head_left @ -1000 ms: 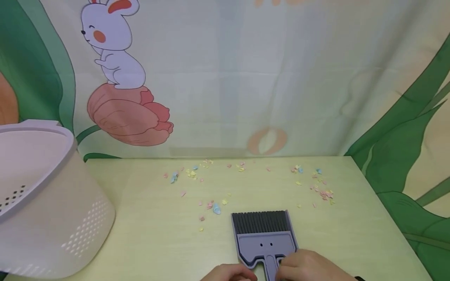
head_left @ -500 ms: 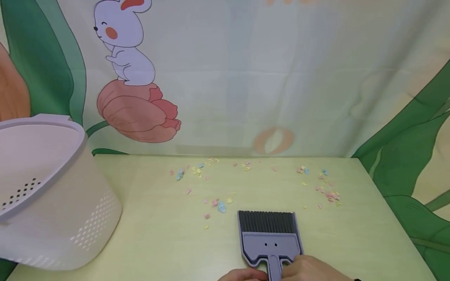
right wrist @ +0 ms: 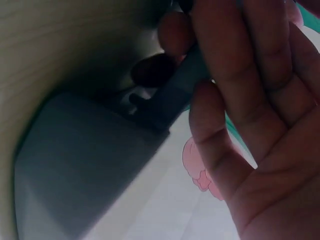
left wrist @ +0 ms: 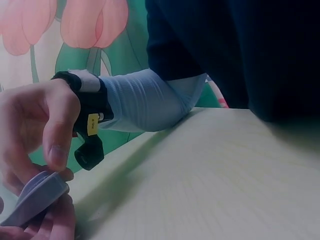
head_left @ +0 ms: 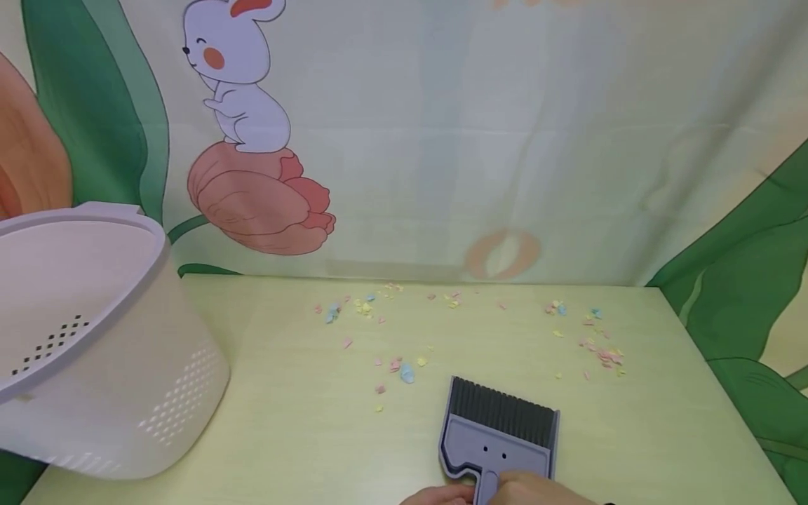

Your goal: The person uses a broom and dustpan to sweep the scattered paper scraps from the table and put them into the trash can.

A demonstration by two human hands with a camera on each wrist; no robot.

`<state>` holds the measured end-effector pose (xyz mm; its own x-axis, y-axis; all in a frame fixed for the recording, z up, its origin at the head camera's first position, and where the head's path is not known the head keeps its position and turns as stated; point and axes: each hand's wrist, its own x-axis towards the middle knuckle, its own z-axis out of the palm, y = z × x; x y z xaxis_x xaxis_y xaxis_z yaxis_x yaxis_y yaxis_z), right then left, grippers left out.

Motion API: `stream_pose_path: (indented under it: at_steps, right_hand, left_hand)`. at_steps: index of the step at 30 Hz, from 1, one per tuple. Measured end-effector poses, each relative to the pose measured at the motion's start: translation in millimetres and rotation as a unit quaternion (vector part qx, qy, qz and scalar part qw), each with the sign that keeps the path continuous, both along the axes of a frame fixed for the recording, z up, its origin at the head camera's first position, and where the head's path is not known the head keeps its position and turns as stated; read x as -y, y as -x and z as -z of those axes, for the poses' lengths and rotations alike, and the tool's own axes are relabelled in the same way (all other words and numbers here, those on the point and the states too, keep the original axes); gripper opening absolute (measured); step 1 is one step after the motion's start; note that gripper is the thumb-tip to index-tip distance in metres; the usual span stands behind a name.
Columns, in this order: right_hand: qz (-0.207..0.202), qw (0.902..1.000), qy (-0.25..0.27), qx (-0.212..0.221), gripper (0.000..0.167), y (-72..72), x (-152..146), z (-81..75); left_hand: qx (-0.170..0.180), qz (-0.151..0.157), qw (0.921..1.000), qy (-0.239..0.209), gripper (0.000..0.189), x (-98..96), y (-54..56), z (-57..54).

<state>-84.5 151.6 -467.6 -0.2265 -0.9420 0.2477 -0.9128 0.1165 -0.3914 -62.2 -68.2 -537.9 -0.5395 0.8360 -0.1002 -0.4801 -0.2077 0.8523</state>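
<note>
Basket (head_left: 160, 351) at left edge; dustpan (head_left: 555, 442), lower right of centre, swings clockwise just now, brush (head_left: 463, 436) nested inside, so the 2 seem unparted. Right hand (head_left: 530, 489) pinches the handle (head_left: 485, 485); left hand (head_left: 438, 496) touches underneath, grip unclear. Paper scraps (head_left: 407, 374) dot mid-frame.

From the near side of the dustpan set (head_left: 505, 436), the head view looks forward and down over the worktop (head_left: 284, 428) to the curtain (head_left: 391, 175) beyond it. The left wrist view sits low beside the dustpan set, close, facing sideways. The right wrist view, tilted and near, faces past the dustpan set to the curtain, sharing both with the head view.
</note>
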Motion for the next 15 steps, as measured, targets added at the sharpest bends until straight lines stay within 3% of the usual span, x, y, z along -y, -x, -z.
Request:
stream_pose_path:
  at_steps: [5, 15]
  right_hand:
    - [0.013, 0.9996, 0.000, 0.024, 0.031, -1.8, 1, -0.2]
    - [0.074, 0.9952, -0.010, 0.064, 0.024, -9.8, 7, -1.8]
  left_hand:
    - [-0.011, 0.005, 0.9999, -0.002, 0.078, -2.0, 0.9, 0.9]
    - [-0.003, -0.025, 0.9960, 0.086, 0.069, -1.8, -1.1, -10.9]
